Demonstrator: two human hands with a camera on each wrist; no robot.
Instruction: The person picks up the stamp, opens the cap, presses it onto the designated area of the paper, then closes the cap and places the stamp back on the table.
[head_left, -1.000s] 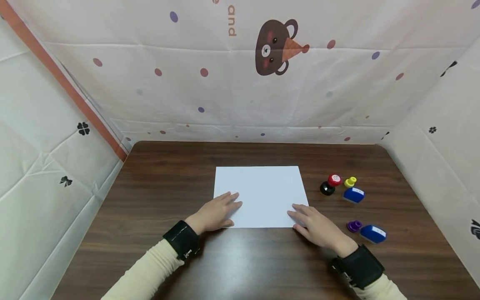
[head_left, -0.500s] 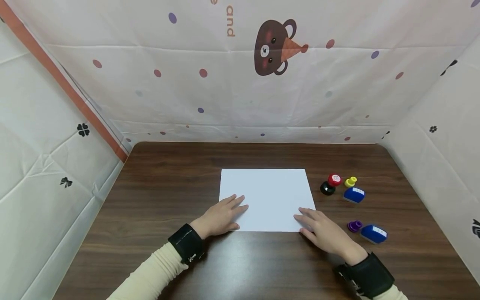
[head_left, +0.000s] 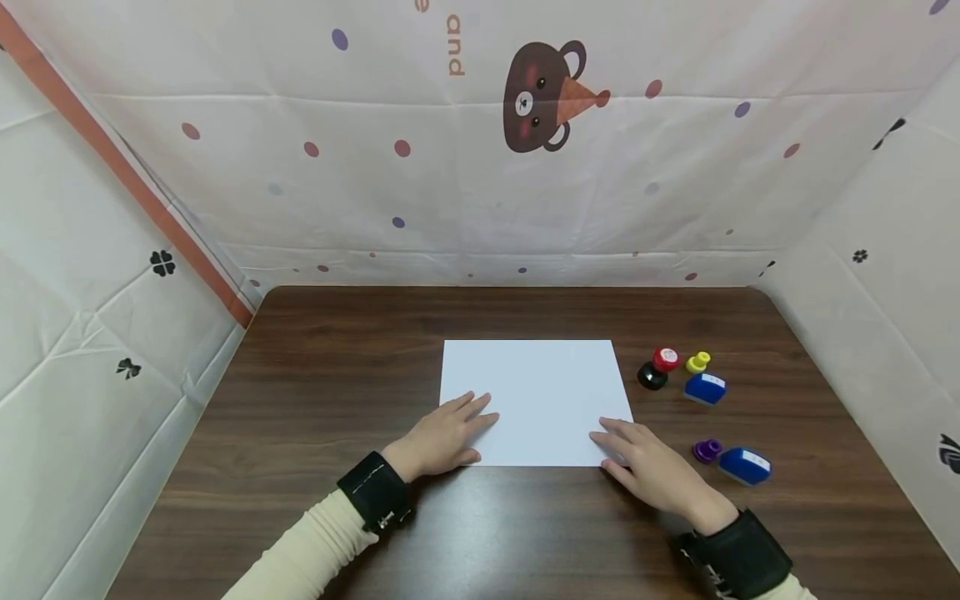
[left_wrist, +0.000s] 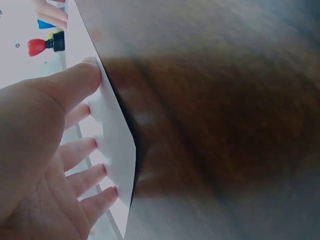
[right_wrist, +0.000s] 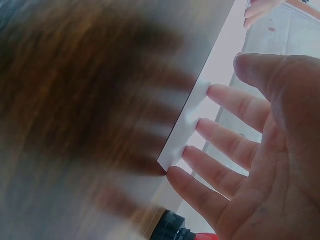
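A blank white sheet of paper (head_left: 540,392) lies flat on the dark wooden table in the head view. My left hand (head_left: 444,435) rests on its near left corner, fingers spread and straight. On the near right corner lie the fingertips of my right hand (head_left: 647,467), also spread. In the left wrist view the left fingertips (left_wrist: 102,171) touch the paper (left_wrist: 117,135), with the thumb at its near edge. The right wrist view has the right fingertips (right_wrist: 186,152) on the paper (right_wrist: 187,125) near its corner. Both hands hold nothing.
Right of the paper stand a red-and-black stamp (head_left: 660,367), a yellow stamp-like piece (head_left: 697,362) and a blue block with a white label (head_left: 705,388). Nearer are a purple piece (head_left: 707,451) and another blue block (head_left: 745,466). Printed cloth (head_left: 337,192) walls the table (head_left: 337,350).
The paper has slid a little to the right and toward me, with both hands moving along on it. Over the last half second hands and paper barely shift.
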